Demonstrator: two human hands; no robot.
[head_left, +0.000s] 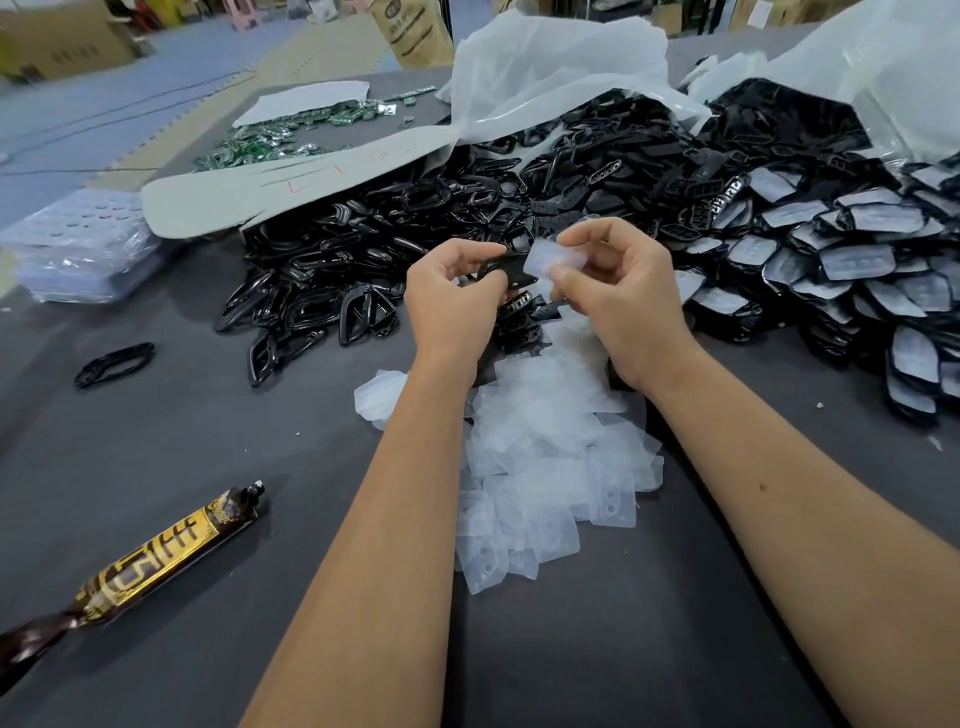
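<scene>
Above the pad pile (550, 457), the left hand (452, 296) gripped a black shell (506, 267) steady; the right hand (618, 291) fingers pinched a clear pad (545, 260), likely for fitting.

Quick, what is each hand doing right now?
Left hand: closed, gripping a black plastic shell.
Right hand: closed, pinching a clear rubbery pad against that shell.

The left hand (451, 297) gripped a black shell (511, 270) while the right hand (618, 291) pinched a clear pad (545, 260) against it — clear pads (550, 467) heaped at six o'clock, black frames (353, 275) at ten.
</scene>
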